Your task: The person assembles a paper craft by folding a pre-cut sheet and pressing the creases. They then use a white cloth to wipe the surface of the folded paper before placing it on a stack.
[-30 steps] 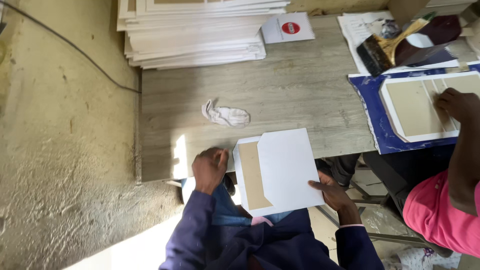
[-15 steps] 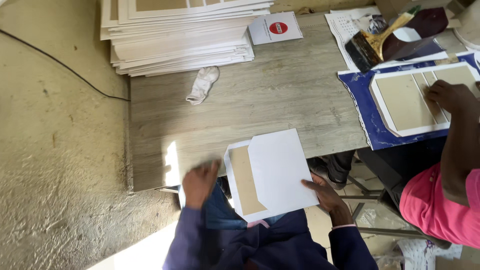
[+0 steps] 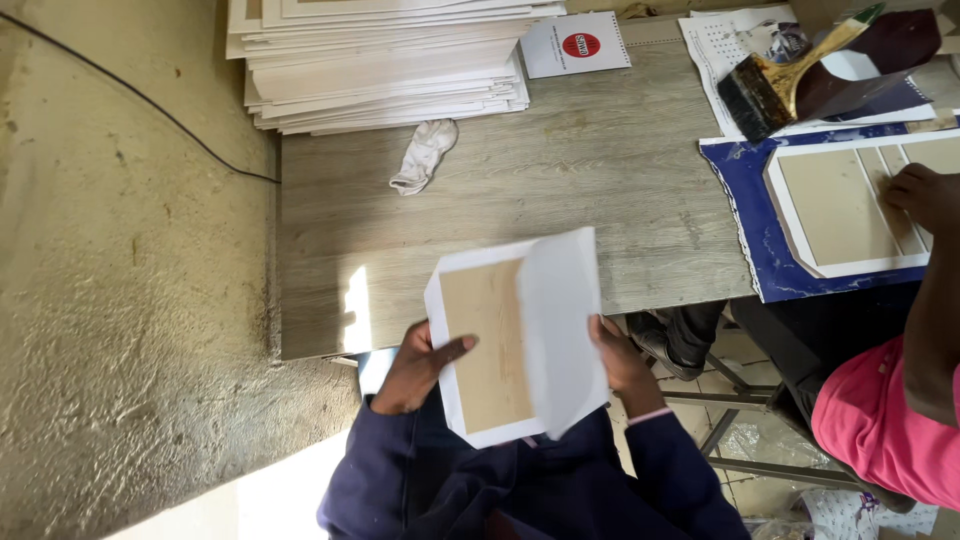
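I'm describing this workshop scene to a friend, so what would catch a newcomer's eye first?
First, the white card folder with a brown board panel, held open at the near table edge between the left hand and right hand. Next, the tall stack of white boards at the far left of the grey wooden table. At right, a wide gold-handled paintbrush lies above a co-worker's hand pressing another panel.

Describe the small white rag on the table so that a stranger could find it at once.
On the grey wooden table, look toward the tall stack of white boards at the far left corner. The rag lies just in front of that stack. It is the only soft, crumpled thing there; everything near it is flat and stiff.
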